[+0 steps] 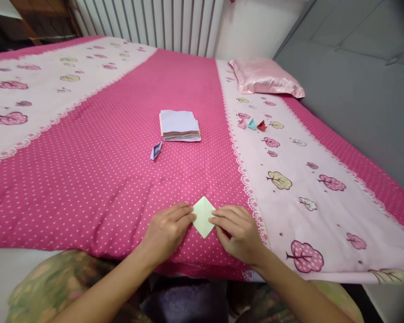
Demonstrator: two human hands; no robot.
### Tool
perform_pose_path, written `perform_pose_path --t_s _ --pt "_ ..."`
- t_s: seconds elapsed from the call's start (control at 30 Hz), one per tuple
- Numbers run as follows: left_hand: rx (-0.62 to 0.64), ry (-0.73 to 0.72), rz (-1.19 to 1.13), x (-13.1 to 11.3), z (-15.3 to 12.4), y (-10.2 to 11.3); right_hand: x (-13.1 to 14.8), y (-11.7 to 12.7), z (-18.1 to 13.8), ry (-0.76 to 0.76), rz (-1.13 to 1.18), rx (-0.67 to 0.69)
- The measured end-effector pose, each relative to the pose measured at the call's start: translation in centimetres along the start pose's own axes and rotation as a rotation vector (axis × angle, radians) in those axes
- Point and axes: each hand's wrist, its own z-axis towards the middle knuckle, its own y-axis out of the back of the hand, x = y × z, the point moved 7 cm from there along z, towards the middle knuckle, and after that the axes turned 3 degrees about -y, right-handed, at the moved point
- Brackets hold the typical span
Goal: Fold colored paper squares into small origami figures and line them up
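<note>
A pale green square of origami paper [204,220] lies on the pink dotted cover near the bed's front edge, turned so that one corner points away from me. Down its middle runs a faint crease line. My left hand [171,228] grips the left corner, fingertips on top and the thumb mostly hidden. At the opposite corner, my right hand [237,229] holds the paper between its fingers and thumb. Beyond my hands lies a small purple folded paper boat [156,151], beside a stack of square paper sheets [179,123] with a white one on top.
Three small folded paper pieces, pink [242,124], light blue [252,124] and red [262,126], sit in a row on the bed's pale strip. A shiny pink pillow [265,77] rests by the grey headboard [357,76]. A white radiator [155,22] stands behind the bed.
</note>
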Motion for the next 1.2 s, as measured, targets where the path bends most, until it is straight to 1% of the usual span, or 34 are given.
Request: perform_pose_path --t_s 0.17,0.37,0.53,0.77,0.97,1.2 --pt "-0.002 0.035 -0.047 0.4 -0.2 -0.2 -0.2 0.3 0.2 -0.051 0.052 0.006" --pt "0.051 0.127 -0.138 0.6 0.5 0.4 -0.8 0.2 0.3 -0.156 0.136 0.092" --pt "0.062 0.190 -0.184 0.6 0.9 0.8 -1.0 0.5 0.7 -0.208 0.206 0.112" --pt "0.100 0.196 -0.176 0.6 1.0 0.4 -1.4 0.0 0.8 -0.263 0.255 0.174" --pt "0.123 0.198 -0.172 0.7 0.9 0.3 -1.6 0.1 0.8 -0.270 0.287 0.170" --pt "0.095 0.196 -0.167 0.6 0.9 0.3 -1.7 -0.1 0.8 -0.265 0.283 0.185"
